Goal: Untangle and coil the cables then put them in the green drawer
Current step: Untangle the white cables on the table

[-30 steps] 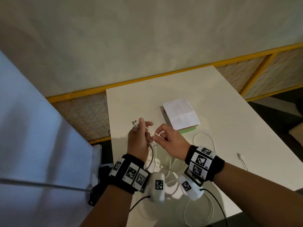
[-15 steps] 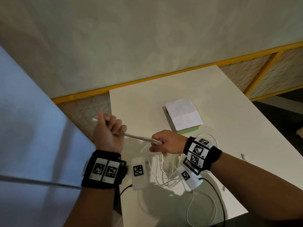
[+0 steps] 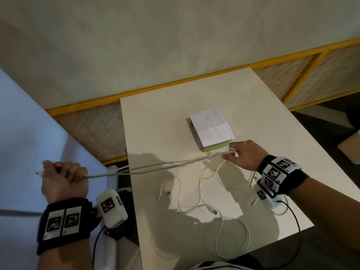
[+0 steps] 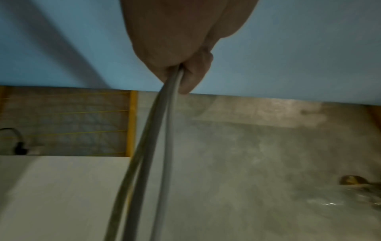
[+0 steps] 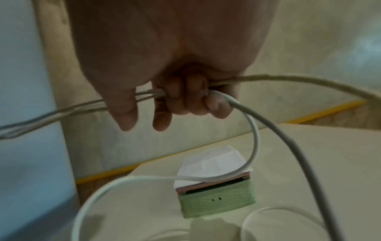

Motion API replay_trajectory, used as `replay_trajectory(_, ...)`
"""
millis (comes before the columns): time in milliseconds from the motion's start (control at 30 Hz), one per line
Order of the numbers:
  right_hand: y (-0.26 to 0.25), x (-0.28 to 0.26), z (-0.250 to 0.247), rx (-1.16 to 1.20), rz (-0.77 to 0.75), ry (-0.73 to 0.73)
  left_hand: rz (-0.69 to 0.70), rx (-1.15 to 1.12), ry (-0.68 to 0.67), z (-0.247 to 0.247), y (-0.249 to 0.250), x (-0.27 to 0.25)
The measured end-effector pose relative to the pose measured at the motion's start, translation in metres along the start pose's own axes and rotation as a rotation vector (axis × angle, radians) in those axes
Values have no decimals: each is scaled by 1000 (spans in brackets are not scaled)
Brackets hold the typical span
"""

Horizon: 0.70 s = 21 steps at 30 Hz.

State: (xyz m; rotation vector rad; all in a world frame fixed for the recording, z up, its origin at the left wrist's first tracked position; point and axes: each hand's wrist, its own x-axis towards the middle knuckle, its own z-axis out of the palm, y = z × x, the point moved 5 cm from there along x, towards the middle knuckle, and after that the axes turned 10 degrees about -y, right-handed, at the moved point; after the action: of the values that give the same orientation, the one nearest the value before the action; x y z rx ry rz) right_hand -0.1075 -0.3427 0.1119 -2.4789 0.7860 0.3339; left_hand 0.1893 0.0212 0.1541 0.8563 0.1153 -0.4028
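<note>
Left hand [image 3: 64,182]: fist clamped on the cables [image 3: 155,167], off the tabletop's [image 3: 253,106] left edge.
Right hand [image 3: 245,156]: fingers [image 5: 181,101] curled round the same strands, beside the green drawer [image 3: 218,148].
Cable axis: stretched left-right between hands; loose ends on tabletop.

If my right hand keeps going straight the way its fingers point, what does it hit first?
Most likely the green drawer: the right hand, gripping the cables, points at its front, very close, though the exact gap is unclear.

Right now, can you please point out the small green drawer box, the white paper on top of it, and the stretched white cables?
small green drawer box [image 5: 216,204]: right wrist view, green front.
white paper [image 3: 211,128]: head view, sheet middle.
stretched white cables [image 3: 155,166]: head view, mid-span between hands.
</note>
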Motion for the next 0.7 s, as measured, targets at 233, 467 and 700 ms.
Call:
replay_trajectory(233, 45, -13, 20, -180, 250, -206, -74, 22, 122, -37, -26, -7)
replay_trajectory(467, 42, 1, -4, -150, 165, 193, -119, 78, 94, -39, -45, -10)
replay_trajectory(700, 51, 7, 66, -226, 157, -112, -117, -12, 40, -29, -79, -20)
